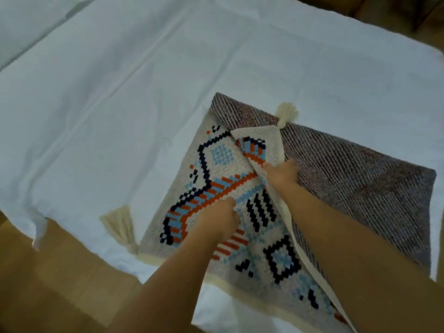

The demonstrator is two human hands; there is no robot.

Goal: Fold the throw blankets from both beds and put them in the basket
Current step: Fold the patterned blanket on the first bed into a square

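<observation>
**Blanket half-folded on the bed, both hands on it**

Head view: the blanket is lying on the near right part of the white bed, its patterned face (navy, orange and pale blue blocks on cream) showing on the left. A flap is lying folded over the right side, showing the grey-brown woven back. Along the flap's left edge a small corner is turning up, showing the pattern again.

The right hand is reaching in from the near right and gripping that cream edge of the flap, fingers closed on the cloth just below the turned corner. The left hand is resting on the patterned face nearer the viewer, fingers curled down into the weave; whether they are pinching cloth or only pressing, I cannot tell through the blur.

One cream tassel is sticking out at the far end of the turned corner, touching the woven back. Another tassel is lying on the sheet at the blanket's near left corner. A wooden floor is showing beyond the bed's near left edge.
</observation>
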